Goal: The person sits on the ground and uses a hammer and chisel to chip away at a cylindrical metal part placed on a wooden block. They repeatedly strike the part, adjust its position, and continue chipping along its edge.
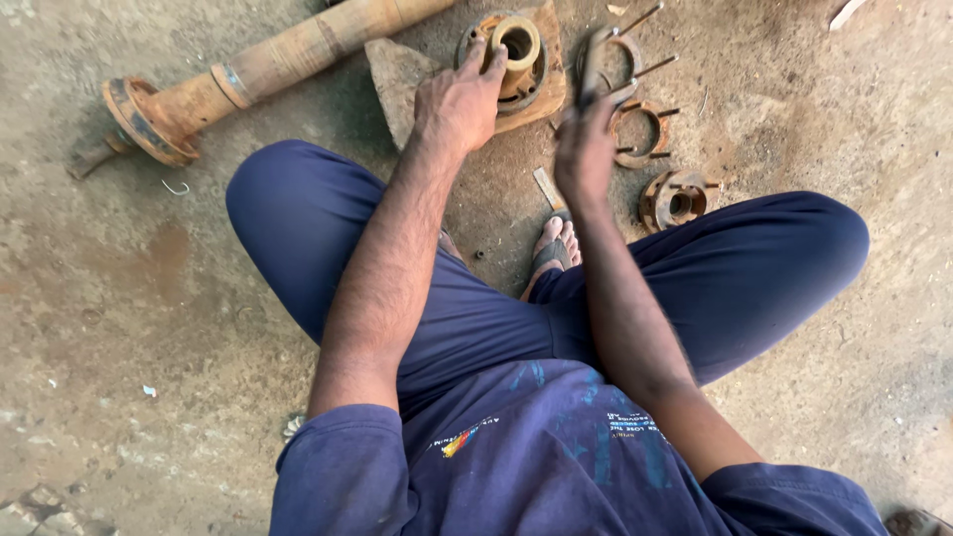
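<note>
Two hands are busy over the concrete floor where you sit cross-legged. Your left hand lies on the rusty hub, fingers curled over its rim; the hub sits on a flat wooden block. Your right hand is closed around a dark metal tool, raised just beside the hub. Two studded flange rings and a smaller flange lie to the right, a long rusty axle tube to the left.
</note>
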